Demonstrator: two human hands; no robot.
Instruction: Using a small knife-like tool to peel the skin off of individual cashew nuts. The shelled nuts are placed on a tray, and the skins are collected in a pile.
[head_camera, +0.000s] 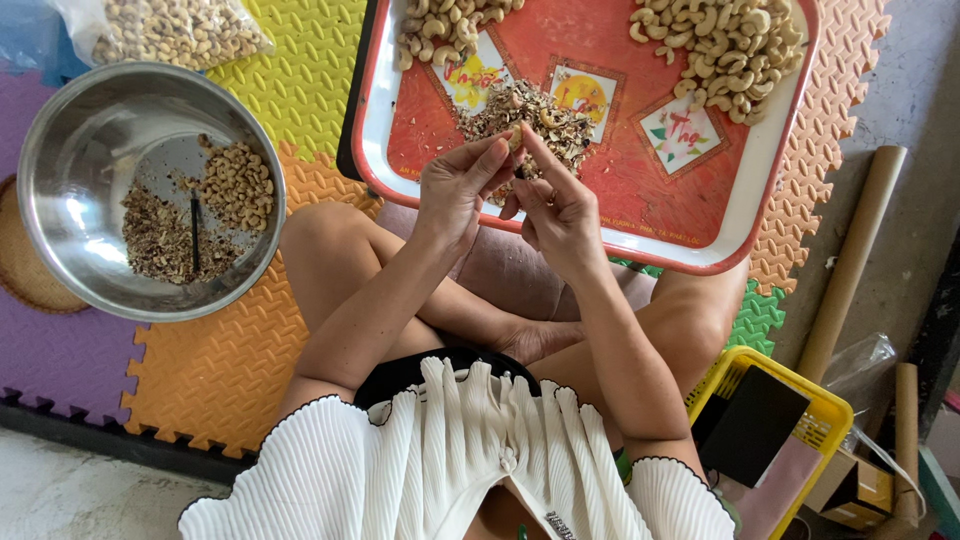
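I see one cashew nut (515, 137) pinched between both hands, held right over the pile of husks (525, 115) in the middle of the red tray (640, 190), likely so peelings drop onto that pile and not the lap. My left hand (455, 190) has thumb and fingers closed narrowly on the nut; my right hand (555, 205) also pinches it, forefinger stretched up along it as if scraping the skin. The tray rests tilted across the knees, close in, which keeps everything within short reach. Two heaps of pale nuts sit apart at the tray's far edge, one heap (445, 25) at far left, a bigger heap (725, 50) at far right, well apart from the husks, so sorted stock seems kept from waste. The tray face carries three square printed panels (680, 130) with pale grounds, yellow and red lettering, partly covered. Left of the knees is a steel bowl (80, 150) on foam mats (230, 370), holding a small clump of nuts, a dark husk patch and a thin dark stick. A clear plastic bag (175, 30) of nuts lies beyond the bowl. At lower right is a yellow basket (820, 420) with a flat black thing inside, cardboard tubes (850, 265) beside it.
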